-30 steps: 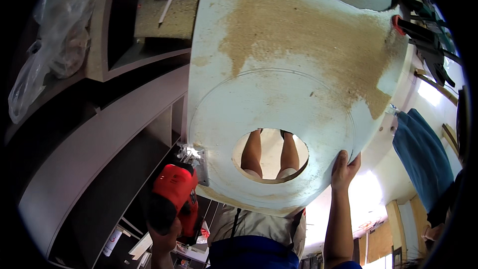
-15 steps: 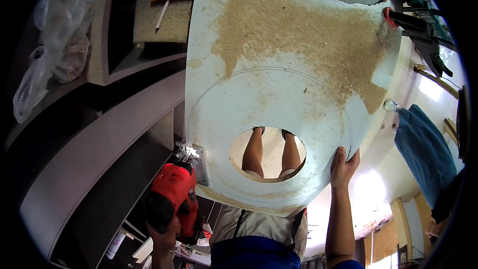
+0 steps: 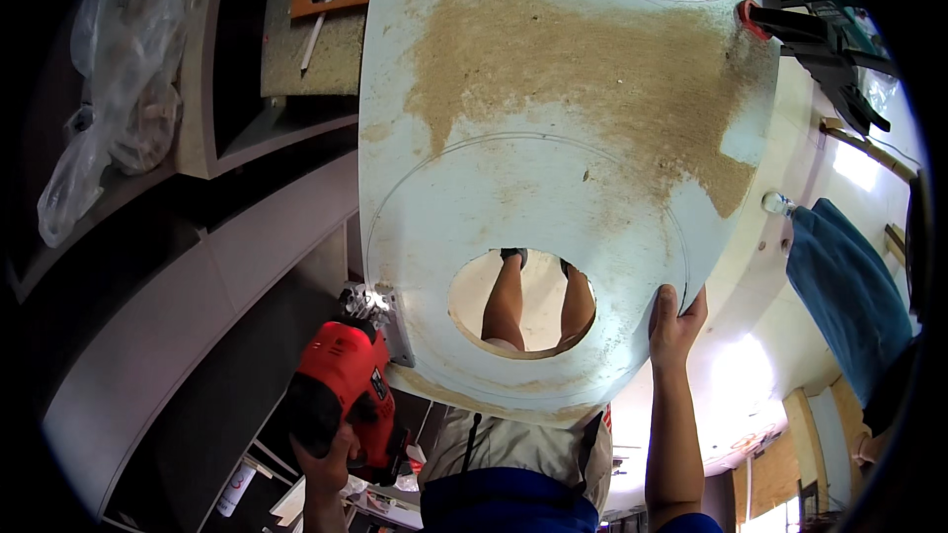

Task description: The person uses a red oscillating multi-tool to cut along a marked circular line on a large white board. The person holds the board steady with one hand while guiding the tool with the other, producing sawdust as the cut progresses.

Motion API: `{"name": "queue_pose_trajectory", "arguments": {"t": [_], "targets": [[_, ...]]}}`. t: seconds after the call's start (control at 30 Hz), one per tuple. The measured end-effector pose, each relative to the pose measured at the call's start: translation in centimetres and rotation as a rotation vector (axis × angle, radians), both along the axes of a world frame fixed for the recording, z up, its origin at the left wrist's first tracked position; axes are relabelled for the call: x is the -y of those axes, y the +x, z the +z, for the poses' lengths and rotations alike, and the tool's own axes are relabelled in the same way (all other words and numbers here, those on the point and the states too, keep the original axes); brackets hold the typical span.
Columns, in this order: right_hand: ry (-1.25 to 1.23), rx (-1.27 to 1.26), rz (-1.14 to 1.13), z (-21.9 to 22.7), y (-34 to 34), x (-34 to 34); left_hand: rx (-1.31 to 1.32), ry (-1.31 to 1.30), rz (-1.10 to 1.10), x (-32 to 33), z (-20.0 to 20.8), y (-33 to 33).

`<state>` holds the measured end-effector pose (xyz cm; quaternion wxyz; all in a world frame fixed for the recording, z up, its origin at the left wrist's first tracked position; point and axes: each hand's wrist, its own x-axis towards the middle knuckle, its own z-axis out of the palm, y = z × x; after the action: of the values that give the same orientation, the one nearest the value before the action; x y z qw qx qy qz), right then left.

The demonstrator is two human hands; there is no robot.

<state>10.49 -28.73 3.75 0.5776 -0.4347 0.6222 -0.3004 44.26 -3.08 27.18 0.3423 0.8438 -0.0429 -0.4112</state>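
The left hand [image 3: 328, 454] is curled in a closed grip, most of its fingers out of sight; the left forearm [image 3: 324, 507] shows only as a short stretch below them. The right hand [image 3: 677, 331] reaches farther forward, its thumb [image 3: 666, 304] extended and lying left of the fingers [image 3: 697, 306]; how tightly these close cannot be told. Below them the wrist [image 3: 672, 367] is nearly straight, and the right forearm [image 3: 673, 444] runs down long and bare. Two legs [image 3: 505, 306] show to the left of the right fingers.
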Motion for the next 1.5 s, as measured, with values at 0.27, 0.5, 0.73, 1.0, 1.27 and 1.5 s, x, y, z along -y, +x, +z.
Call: {"name": "queue_pose_trajectory", "arguments": {"t": [0.27, 0.5, 0.73, 1.0, 1.27, 1.5], "targets": [[0.013, -0.012, 0.012, -0.1, -0.3, -0.1, 0.005, 0.023, -0.01, 0.1, 0.1, 0.2], [0.017, -0.08, 0.036, -0.2, -0.9, -0.2, 0.003, 0.03, 0.087, -0.8, 0.0, -0.1], [-0.016, 0.011, -0.004, -0.6, -0.9, -0.2, -0.024, 0.031, 0.097, -0.8, -0.1, 0.1], [-0.027, 0.031, -0.006, -0.6, -0.8, -0.2, -0.028, -0.005, 0.024, -1.5, -0.3, 0.8], [-0.061, -0.004, 0.009, -0.4, -0.5, -0.1, -0.006, -0.005, 0.035, -1.2, -0.3, 0.7], [-0.054, -0.03, 0.017, -0.1, -0.6, 0.1, -0.024, -0.005, 0.022, -0.5, -0.1, 0.6]]}}
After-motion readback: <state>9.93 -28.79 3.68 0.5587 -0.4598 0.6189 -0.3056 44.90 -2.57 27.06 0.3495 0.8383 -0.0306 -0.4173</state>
